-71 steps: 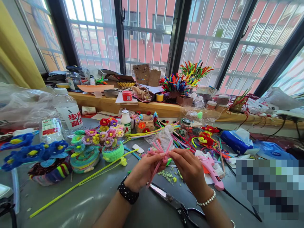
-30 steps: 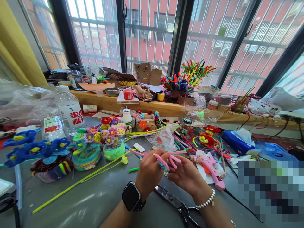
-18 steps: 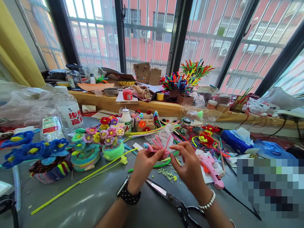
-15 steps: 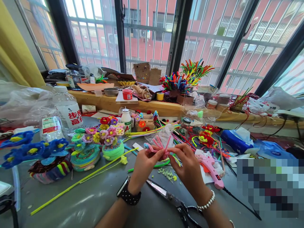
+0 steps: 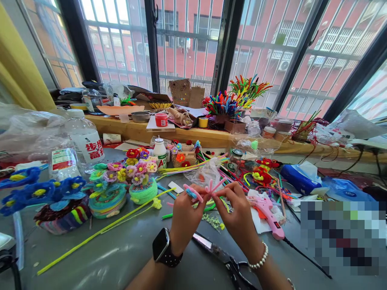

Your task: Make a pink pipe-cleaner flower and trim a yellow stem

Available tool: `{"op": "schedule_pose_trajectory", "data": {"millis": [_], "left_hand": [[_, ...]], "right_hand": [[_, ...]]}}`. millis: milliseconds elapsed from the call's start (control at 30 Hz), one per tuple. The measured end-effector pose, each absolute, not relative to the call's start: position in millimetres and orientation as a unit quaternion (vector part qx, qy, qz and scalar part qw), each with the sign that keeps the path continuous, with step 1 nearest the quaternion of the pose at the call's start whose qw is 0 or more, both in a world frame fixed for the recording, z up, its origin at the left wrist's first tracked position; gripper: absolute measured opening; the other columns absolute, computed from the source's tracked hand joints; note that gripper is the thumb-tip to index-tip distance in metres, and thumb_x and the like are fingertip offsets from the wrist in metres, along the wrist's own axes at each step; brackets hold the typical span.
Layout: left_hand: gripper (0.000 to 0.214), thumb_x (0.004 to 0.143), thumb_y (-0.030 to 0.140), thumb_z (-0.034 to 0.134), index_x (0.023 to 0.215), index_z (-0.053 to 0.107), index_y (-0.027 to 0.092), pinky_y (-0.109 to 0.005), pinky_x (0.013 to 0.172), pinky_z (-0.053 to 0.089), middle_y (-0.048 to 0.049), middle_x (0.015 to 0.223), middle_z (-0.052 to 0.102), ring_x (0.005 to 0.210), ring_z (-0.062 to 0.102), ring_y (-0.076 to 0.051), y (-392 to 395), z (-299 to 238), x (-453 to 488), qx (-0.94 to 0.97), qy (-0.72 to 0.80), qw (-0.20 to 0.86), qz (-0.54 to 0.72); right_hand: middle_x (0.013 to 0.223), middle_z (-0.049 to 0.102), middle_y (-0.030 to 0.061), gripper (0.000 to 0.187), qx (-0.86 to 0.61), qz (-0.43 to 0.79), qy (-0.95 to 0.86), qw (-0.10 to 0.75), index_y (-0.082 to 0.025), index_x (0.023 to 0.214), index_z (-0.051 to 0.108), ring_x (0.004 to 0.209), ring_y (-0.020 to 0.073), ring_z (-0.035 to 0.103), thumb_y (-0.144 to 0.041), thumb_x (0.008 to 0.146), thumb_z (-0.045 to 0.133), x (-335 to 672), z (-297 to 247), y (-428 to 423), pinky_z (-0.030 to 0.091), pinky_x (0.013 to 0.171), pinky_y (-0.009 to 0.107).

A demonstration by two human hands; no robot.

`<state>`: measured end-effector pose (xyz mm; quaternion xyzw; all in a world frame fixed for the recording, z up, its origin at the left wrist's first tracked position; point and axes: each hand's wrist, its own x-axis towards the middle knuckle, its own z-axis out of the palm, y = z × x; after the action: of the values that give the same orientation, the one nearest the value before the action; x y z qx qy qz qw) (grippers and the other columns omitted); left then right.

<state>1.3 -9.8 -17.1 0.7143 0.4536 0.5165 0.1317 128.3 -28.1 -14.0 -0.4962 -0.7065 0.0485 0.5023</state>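
Observation:
My left hand (image 5: 185,217), with a black watch on the wrist, and my right hand (image 5: 237,213), with a pearl bracelet, meet above the grey table (image 5: 115,257). Both pinch a bundle of pink pipe cleaners (image 5: 205,190) whose ends stick up and out between the fingers. A long green pipe cleaner (image 5: 99,233) lies on the table to the left. Black scissors (image 5: 223,259) lie just under my wrists. A pink glue gun (image 5: 269,215) lies right of my right hand.
Pipe-cleaner flower pots (image 5: 142,181) and blue flowers (image 5: 39,193) crowd the left. A water bottle (image 5: 86,141), a small white bottle (image 5: 159,153), loose coloured pipe cleaners (image 5: 196,163), a plastic bag (image 5: 205,174) and a blue tissue pack (image 5: 299,179) lie behind. A wooden sill (image 5: 211,139) holds jars and supplies.
My left wrist has rolled so the watch face shows, and both hands have turned the pink bundle while keeping hold; its ends point more sideways than half a second ago.

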Motion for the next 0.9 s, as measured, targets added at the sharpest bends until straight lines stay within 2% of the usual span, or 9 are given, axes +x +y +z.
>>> {"op": "schedule_pose_trajectory", "data": {"millis": [67, 200, 300, 367, 467, 600, 733, 900], "left_hand": [[0.01, 0.072, 0.018, 0.048, 0.071, 0.059, 0.019, -0.024, 0.06, 0.042, -0.0013, 0.068, 0.06, 0.065, 0.055, -0.014, -12.2, -17.1, 1.7, 0.728, 0.442, 0.086, 0.516], [0.014, 0.072, 0.013, 0.046, 0.075, 0.058, 0.019, -0.025, 0.062, 0.041, -0.0023, 0.071, 0.059, 0.068, 0.055, -0.014, -16.0, -21.3, 1.7, 0.748, 0.404, 0.027, 0.525], [0.016, 0.072, 0.012, 0.046, 0.077, 0.059, 0.02, -0.025, 0.065, 0.041, -0.0027, 0.073, 0.06, 0.07, 0.055, -0.015, -16.5, -24.0, 2.3, 0.76, 0.38, 0.026, 0.527], [0.012, 0.072, 0.014, 0.048, 0.074, 0.058, 0.019, -0.025, 0.063, 0.042, -0.0028, 0.071, 0.06, 0.069, 0.055, -0.015, -15.3, -23.0, 3.1, 0.745, 0.397, 0.072, 0.53], [0.007, 0.071, 0.018, 0.05, 0.07, 0.057, 0.017, -0.023, 0.058, 0.044, -0.003, 0.068, 0.059, 0.064, 0.055, -0.014, -12.2, -18.5, 3.3, 0.703, 0.42, 0.221, 0.53], [0.01, 0.071, 0.022, 0.052, 0.066, 0.056, 0.015, -0.023, 0.059, 0.045, -0.0024, 0.065, 0.059, 0.06, 0.056, -0.013, -9.6, -13.7, 1.3, 0.656, 0.386, 0.375, 0.529], [0.007, 0.066, 0.021, 0.058, 0.064, 0.056, 0.014, -0.022, 0.057, 0.044, 0.0005, 0.058, 0.057, 0.057, 0.054, -0.012, -9.9, -12.1, 0.6, 0.61, 0.361, 0.458, 0.536], [0.013, 0.065, 0.025, 0.06, 0.061, 0.055, 0.014, -0.018, 0.052, 0.041, 0.0028, 0.055, 0.055, 0.052, 0.05, -0.008, -9.4, -9.0, 1.5, 0.521, 0.34, 0.564, 0.543]], "right_hand": [[0.068, 0.043, 0.0002, 0.012, -0.508, 0.165, -0.649, 0.542, -0.018, 0.064, 0.053, 0.062, 0.013, 0.042, -0.025, 0.073, 0.051, 123.9, -13.0, -29.6, 0.034, 0.055, 0.024], [0.056, 0.039, -0.0046, 0.016, -0.474, 0.475, -0.45, 0.588, -0.017, 0.056, 0.047, 0.049, 0.0085, 0.033, -0.027, 0.068, 0.053, 115.4, -14.4, -31.0, 0.028, 0.047, 0.02], [0.053, 0.036, -0.0059, 0.013, -0.426, 0.599, -0.348, 0.582, -0.016, 0.054, 0.047, 0.047, 0.0069, 0.029, -0.023, 0.062, 0.055, 117.8, -14.3, -29.4, 0.025, 0.044, 0.019], [0.052, 0.037, -0.006, 0.012, -0.408, 0.614, -0.378, 0.56, -0.016, 0.054, 0.049, 0.047, 0.0066, 0.027, -0.022, 0.061, 0.056, 124.5, -12.2, -26.9, 0.022, 0.044, 0.019], [0.051, 0.037, -0.0065, 0.013, -0.425, 0.578, -0.462, 0.521, -0.015, 0.058, 0.053, 0.046, 0.0062, 0.025, -0.026, 0.063, 0.059, 135.5, -7.1, -23.3, 0.018, 0.043, 0.02], [0.055, 0.041, -0.0052, 0.019, -0.433, 0.539, -0.503, 0.519, -0.015, 0.066, 0.056, 0.048, 0.0063, 0.027, -0.034, 0.067, 0.058, 140.5, -3.4, -22.3, 0.02, 0.045, 0.02], [0.059, 0.045, -0.0037, 0.018, -0.406, 0.573, -0.49, 0.516, -0.014, 0.066, 0.059, 0.049, 0.0056, 0.026, -0.032, 0.068, 0.06, 138.9, -6.4, -23.0, 0.02, 0.045, 0.02], [0.06, 0.046, -0.002, 0.016, -0.329, 0.676, -0.413, 0.514, -0.012, 0.066, 0.063, 0.049, 0.0049, 0.026, -0.028, 0.066, 0.062, 133.8, -11.6, -22.5, 0.02, 0.041, 0.017]]}}
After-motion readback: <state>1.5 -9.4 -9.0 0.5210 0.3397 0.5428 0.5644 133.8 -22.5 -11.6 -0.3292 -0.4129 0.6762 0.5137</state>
